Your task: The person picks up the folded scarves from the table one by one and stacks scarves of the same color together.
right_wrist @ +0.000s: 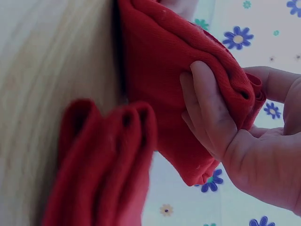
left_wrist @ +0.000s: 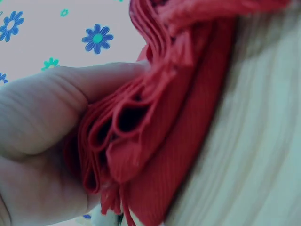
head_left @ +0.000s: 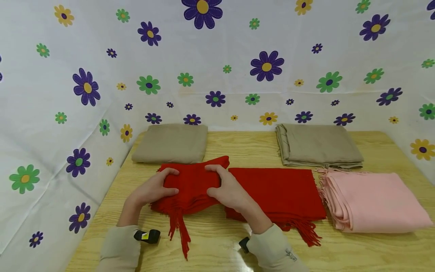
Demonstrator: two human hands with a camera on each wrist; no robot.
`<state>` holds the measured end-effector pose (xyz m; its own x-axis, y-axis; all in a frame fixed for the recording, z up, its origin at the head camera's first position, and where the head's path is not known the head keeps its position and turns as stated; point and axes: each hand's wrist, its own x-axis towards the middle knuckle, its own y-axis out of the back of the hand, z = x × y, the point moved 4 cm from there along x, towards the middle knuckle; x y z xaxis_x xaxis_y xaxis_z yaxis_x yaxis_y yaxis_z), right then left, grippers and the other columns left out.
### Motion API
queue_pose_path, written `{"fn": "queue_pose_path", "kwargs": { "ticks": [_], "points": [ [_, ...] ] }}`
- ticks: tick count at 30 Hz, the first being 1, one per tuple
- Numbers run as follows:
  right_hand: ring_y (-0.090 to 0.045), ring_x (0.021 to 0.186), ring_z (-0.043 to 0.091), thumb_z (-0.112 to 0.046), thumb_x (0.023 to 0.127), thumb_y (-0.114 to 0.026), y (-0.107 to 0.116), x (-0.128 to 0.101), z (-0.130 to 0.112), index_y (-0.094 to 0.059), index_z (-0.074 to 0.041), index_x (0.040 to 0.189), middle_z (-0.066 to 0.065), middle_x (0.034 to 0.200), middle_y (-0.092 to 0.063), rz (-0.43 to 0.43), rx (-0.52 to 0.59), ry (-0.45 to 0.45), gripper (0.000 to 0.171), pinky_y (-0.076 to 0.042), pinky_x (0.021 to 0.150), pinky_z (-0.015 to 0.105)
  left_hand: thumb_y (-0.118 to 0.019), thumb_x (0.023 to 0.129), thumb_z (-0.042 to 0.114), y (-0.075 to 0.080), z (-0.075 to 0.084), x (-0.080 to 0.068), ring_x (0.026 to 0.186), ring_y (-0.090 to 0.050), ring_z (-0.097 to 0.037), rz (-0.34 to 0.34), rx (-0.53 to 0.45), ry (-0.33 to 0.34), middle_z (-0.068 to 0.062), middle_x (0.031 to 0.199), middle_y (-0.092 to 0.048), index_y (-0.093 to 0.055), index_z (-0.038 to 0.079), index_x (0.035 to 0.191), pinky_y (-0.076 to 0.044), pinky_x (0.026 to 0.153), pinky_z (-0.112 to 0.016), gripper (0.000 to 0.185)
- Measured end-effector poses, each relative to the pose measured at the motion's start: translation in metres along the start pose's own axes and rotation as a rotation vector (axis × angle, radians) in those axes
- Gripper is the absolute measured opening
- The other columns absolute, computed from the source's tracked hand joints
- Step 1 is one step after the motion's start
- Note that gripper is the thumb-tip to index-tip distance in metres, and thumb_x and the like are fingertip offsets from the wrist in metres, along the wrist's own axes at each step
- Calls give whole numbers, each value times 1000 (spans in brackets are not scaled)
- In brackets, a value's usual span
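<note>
At the near centre of the table (head_left: 238, 147), the left hand (head_left: 154, 189) and the right hand (head_left: 229, 190) both grip a folded red scarf (head_left: 192, 181). Fingers of each hand are curled over its upper edge, with the thumbs on the near side, pinching the stacked layers; the left wrist view shows several folded layers (left_wrist: 117, 141) bunched against the palm, and the right wrist view shows fingers (right_wrist: 209, 108) wrapped over the folded edge. The bundle is raised slightly off the table at its far edge, and its fringe (head_left: 178, 226) hangs toward the person.

Status, as a judgement from how things lie:
- Done: 4 folded items are set down. 2 beige cloths (head_left: 171, 143) (head_left: 317, 145) lie at the far side, well apart. A second red scarf (head_left: 278, 192) lies flat just right of the hands, its fringe at the near edge. A pink scarf (head_left: 374, 202) lies beside it at the far right
- In hand: the gripped scarf appears folded down to a compact stack, but its edges are uneven and it is not yet laid flat
- Left: squaring the layers and setting the bundle down. No unfolded cloth is visible elsewhere
</note>
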<state>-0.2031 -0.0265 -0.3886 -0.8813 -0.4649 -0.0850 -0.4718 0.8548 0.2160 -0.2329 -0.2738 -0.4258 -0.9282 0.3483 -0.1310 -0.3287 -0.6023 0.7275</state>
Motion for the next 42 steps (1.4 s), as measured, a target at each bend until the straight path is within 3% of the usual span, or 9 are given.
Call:
{"fn": "queue_pose_path", "kwargs": {
  "ticks": [11, 20, 26, 31, 36, 42],
  "points": [
    [-55, 103, 23, 1, 91, -54, 32, -16, -5, -41, -14, 148, 7, 131, -54, 33, -4, 7, 61, -46, 87, 34, -71, 91, 15, -18, 21, 13, 122, -48, -36, 33, -48, -43, -18, 137, -50, -46, 9, 142, -39, 104, -54, 57],
    [-55, 100, 23, 1, 92, -56, 54, -32, -4, -39, -16, 149, 8, 124, -56, 29, -16, 16, 62, -47, 83, 33, -71, 92, 15, -18, 46, 15, 125, -47, -35, 43, -107, -93, -16, 142, -46, -44, 13, 144, -40, 105, -54, 59],
    [-54, 99, 27, -2, 94, -58, 84, -45, 4, -38, -14, 150, 13, 122, -55, 24, 26, 0, 61, -48, 79, 34, -70, 93, 19, -17, 67, 14, 124, -48, -35, 42, -133, -109, -16, 142, -45, -43, 16, 146, -42, 103, -55, 60],
    [-51, 102, 28, -1, 93, -58, 110, -55, 10, -40, -12, 149, 15, 125, -52, 35, 37, -11, 60, -46, 80, 33, -70, 93, 22, -22, 87, 15, 123, -49, -33, 28, -153, -131, -14, 142, -45, -42, 19, 147, -42, 103, -54, 61],
    [-44, 110, 30, 0, 92, -58, 133, -65, 9, -42, -10, 148, 14, 139, -42, 81, -9, 2, 59, -44, 79, 29, -69, 93, 23, -30, 106, 19, 123, -49, -31, 37, -176, -148, -12, 141, -45, -43, 21, 147, -41, 103, -52, 60],
    [-41, 121, 31, -13, 99, -61, 153, -82, 16, -44, -7, 146, 14, 153, -35, 125, -41, 6, 50, -45, 86, 21, -67, 95, 22, -47, 123, 28, 127, -45, -30, 27, -230, -158, -9, 143, -45, -45, 21, 146, -38, 106, -54, 56]
  ]
}}
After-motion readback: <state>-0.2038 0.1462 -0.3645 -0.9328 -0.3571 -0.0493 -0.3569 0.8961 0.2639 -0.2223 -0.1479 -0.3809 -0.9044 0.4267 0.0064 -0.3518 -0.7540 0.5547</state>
